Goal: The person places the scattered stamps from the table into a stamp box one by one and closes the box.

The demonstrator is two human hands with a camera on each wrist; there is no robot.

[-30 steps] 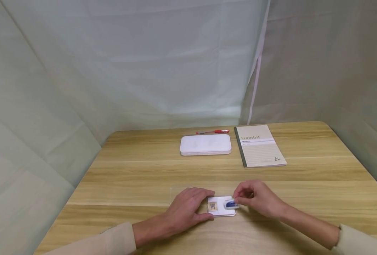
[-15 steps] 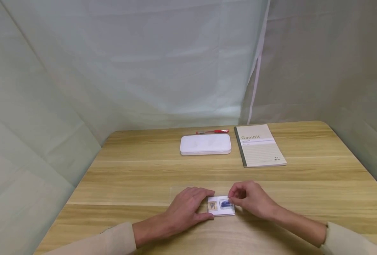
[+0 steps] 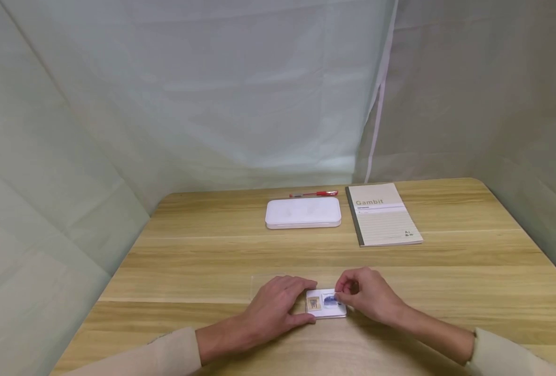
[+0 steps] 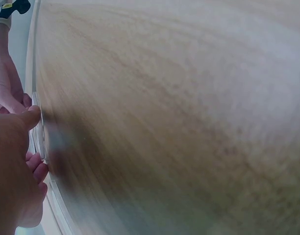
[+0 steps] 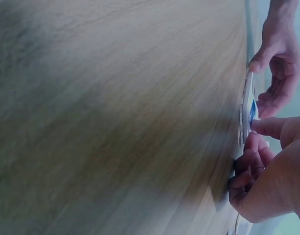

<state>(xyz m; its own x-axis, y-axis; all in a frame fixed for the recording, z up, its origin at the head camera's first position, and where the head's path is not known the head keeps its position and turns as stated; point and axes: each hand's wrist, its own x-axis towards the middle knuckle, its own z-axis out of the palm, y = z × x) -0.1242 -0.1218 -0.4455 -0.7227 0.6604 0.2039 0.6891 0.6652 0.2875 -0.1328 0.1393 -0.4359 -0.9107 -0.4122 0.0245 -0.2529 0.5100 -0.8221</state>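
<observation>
A small white card (image 3: 325,314) with layered edges lies flat on the wooden table. On its left half sits a tan stamp (image 3: 313,304) with a dark figure. My left hand (image 3: 278,303) holds the card at its left end, thumb at the near corner and fingers at the far one. Between thumb and forefinger, my right hand (image 3: 369,293) pinches a blue-and-white stamp (image 3: 328,300) against the card's right half; the fingertips hide its right edge. In the right wrist view, the blue patch (image 5: 253,110) shows close over the card, beside the right thumb.
Behind the hands lies a white flat case (image 3: 303,213), with a red pen (image 3: 313,194) beyond it. A Gambit notebook (image 3: 383,215) is at the back right. A clear thin sheet (image 3: 259,284) lies partly under the left hand. Pale curtains surround the table (image 3: 188,271).
My right hand has moved left with the blue-and-white stamp, from the card's right edge to beside the tan stamp. The stamp now lies flatter over the card. The left hand stays put.
</observation>
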